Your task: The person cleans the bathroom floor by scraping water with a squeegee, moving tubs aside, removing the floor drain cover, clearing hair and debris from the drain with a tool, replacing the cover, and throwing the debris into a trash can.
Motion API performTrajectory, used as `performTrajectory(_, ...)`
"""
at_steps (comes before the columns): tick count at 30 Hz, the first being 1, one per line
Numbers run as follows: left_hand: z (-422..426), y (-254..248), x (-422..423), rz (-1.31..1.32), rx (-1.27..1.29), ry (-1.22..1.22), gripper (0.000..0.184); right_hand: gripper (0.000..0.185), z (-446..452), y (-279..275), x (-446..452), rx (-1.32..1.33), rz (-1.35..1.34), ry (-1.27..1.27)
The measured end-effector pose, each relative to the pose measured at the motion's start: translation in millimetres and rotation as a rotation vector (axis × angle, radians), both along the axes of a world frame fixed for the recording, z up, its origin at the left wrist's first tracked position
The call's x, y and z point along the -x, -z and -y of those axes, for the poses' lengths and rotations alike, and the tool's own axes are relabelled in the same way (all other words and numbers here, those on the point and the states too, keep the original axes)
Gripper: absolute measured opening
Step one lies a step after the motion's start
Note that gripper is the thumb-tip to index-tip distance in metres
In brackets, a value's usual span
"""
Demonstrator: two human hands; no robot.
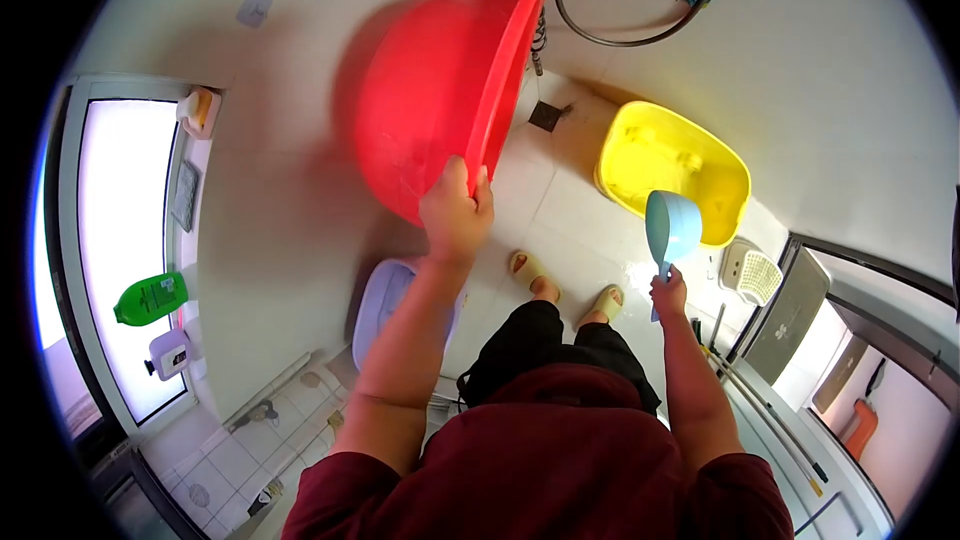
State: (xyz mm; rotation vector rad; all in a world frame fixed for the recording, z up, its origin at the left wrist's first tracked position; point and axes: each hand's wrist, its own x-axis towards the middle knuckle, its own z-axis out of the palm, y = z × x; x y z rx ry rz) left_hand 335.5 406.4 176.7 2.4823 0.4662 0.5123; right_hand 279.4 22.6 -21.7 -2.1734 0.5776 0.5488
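Observation:
My left hand point(458, 212) is closed round the rim of a large red basin point(430, 90), which is tipped on its side with its opening facing right. The inside of this basin is mostly hidden from me. On the right, my right hand point(670, 292) grips the handle of a light blue water dipper point(676, 228). The dipper's bowl is raised in front of the near edge of a yellow tub point(728, 165) on the floor. Some water seems to lie in the yellow tub.
A lavender tub point(372, 312) stands on the floor at left, below my left forearm. Near the wall are a dark floor drain point(546, 116) and a hanging shower hose point(640, 43). A cream plastic stool point(750, 273) and long poles point(765, 410) are at right. Bottles line the window sill.

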Motion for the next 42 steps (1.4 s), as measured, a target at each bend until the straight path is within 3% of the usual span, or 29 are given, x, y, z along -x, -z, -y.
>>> performTrajectory(8,19,0,3,-0.028,-0.038,-0.006,0.02,0.024,37,-40,-14,-0.037,-0.054,0.102)
performTrajectory(11,28,5,9,-0.001,-0.044,-0.042,0.021,0.027,87,-40,-6,0.031,-0.058,0.046)
performTrajectory(14,45,7,19,-0.012,-0.133,-0.143,0.023,0.03,124,-64,-8,0.086,-0.226,0.119)
performTrajectory(16,57,8,30,-0.051,-0.235,-0.251,0.025,0.03,177,-38,-9,0.199,-0.229,-0.043)
performTrajectory(19,68,2,60,0.088,-0.557,-0.365,0.028,0.026,237,-20,-33,0.104,-0.276,-0.072)
performTrajectory(24,139,-56,96,0.128,-0.454,-0.48,0.026,0.02,303,-31,-103,0.06,-0.361,-0.311)
performTrajectory(27,174,-62,133,0.007,-0.48,-0.616,0.026,0.017,332,-23,-133,0.022,-0.327,-0.345)
performTrajectory(31,228,-66,171,0.031,-0.492,-0.707,0.026,0.018,337,-12,-178,-0.071,-0.368,-0.394)
performTrajectory(36,284,-68,231,-0.052,-0.434,-0.862,0.025,0.014,307,25,-194,-0.072,-0.331,-0.631)
performTrajectory(38,301,-70,255,-0.027,-0.436,-0.908,0.024,0.011,271,4,-186,-0.03,-0.36,-0.741)
performTrajectory(40,320,-76,280,0.037,-0.393,-0.948,0.022,0.01,259,28,-176,-0.03,-0.4,-0.784)
performTrajectory(42,342,-83,301,0.091,-0.234,-1.042,0.018,0.019,230,3,-153,-0.075,-0.444,-0.719)
